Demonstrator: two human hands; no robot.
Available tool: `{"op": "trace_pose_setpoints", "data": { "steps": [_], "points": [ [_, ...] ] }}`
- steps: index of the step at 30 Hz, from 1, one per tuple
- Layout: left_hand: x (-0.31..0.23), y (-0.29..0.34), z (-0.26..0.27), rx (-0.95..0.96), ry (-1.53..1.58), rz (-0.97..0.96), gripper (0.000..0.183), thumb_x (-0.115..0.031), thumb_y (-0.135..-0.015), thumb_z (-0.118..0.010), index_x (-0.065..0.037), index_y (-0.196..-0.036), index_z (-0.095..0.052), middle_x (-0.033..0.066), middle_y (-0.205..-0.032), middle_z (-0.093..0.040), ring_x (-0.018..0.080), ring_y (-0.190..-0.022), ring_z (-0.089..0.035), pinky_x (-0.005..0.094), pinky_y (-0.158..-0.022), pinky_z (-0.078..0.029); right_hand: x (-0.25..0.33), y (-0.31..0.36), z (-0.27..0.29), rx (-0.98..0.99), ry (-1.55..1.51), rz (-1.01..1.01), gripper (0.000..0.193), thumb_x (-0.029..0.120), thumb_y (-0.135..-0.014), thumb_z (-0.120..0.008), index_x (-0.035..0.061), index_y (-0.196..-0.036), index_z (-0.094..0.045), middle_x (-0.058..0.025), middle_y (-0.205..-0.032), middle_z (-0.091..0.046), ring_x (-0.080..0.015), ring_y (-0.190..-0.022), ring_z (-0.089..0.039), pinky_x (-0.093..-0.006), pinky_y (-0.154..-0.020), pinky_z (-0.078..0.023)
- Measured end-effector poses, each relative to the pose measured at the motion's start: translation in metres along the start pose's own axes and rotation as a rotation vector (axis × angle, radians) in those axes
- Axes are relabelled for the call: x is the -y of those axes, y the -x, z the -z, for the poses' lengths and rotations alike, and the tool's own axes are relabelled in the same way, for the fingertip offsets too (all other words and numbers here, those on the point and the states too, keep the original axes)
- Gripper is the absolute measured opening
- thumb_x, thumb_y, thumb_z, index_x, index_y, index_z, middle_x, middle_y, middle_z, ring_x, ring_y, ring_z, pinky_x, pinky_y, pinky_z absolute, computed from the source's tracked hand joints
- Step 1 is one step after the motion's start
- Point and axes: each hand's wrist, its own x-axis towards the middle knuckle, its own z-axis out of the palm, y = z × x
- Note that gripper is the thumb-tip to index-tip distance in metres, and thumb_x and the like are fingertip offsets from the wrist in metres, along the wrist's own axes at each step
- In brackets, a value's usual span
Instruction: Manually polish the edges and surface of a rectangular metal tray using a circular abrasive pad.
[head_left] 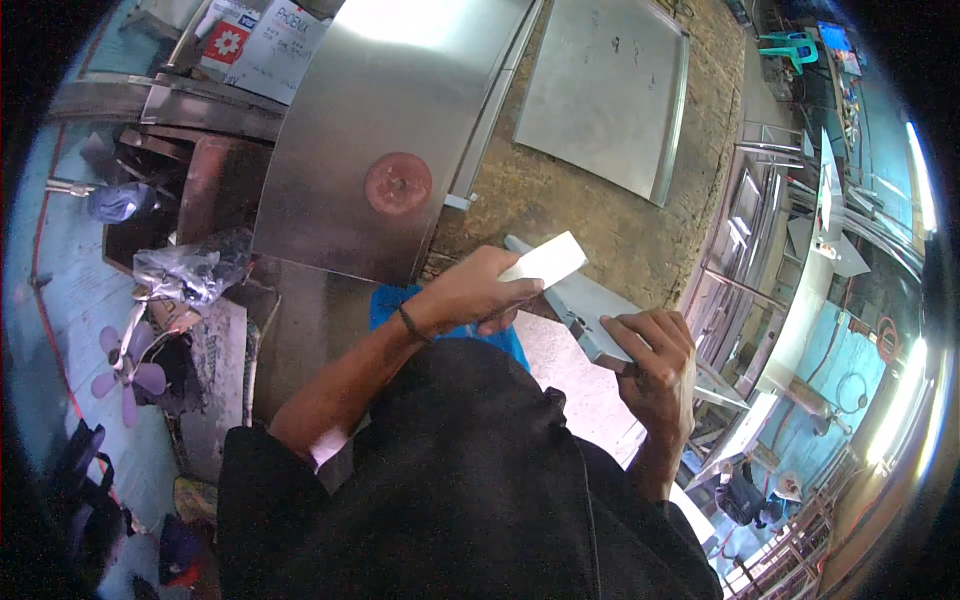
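My left hand (480,290) is closed around a bright, pale rectangular piece (548,262); glare hides whether it is metal or another material. Just beyond and beneath it, a narrow grey sheet-metal channel (590,308) slants from the table edge toward my right side. The near end of that channel, where a notch or fitting shows, is gripped by my right hand (655,358), fingers over the top and thumb below. Whether the pale piece touches the channel cannot be made out. Some fingers of my left hand are hidden beneath.
On the worn wooden table (560,215) lie a large steel sheet (350,130) bearing a round reddish disc (398,183), and a second steel panel (600,95). A purple-bladed fan (128,362) stands at left. Metal lengths are stacked at right, where another person (742,495) appears.
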Motion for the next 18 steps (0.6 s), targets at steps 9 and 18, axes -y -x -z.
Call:
{"op": "trace_pose_setpoints", "data": {
  "steps": [9,18],
  "points": [
    [0.071,-0.036,0.023,-0.294,-0.076,0.047,0.027,-0.027,-0.105,-0.062,-0.001,-0.101,-0.062,0.0056,-0.066,-0.062,0.0110,-0.047,-0.055,0.0290,-0.042,-0.043,-0.006,0.003,0.000,-0.014,-0.006,0.001,0.048,-0.002,-0.060,-0.073,0.0090,-0.107,-0.077,-0.0053,-0.097,-0.074,-0.0263,-0.092,-0.067,-0.0432,-0.084,-0.052],
    [0.085,-0.044,0.051,-0.289,-0.128,0.140,0.027,-0.027,-0.104,-0.064,0.000,-0.103,-0.062,0.0059,-0.064,-0.060,0.0128,-0.047,-0.055,0.0309,-0.044,-0.043,-0.005,0.012,-0.003,0.002,-0.001,0.011,0.049,-0.001,-0.059,-0.073,0.0085,-0.107,-0.076,-0.0058,-0.099,-0.073,-0.0266,-0.092,-0.067,-0.0432,-0.084,-0.052]
  ]
}}
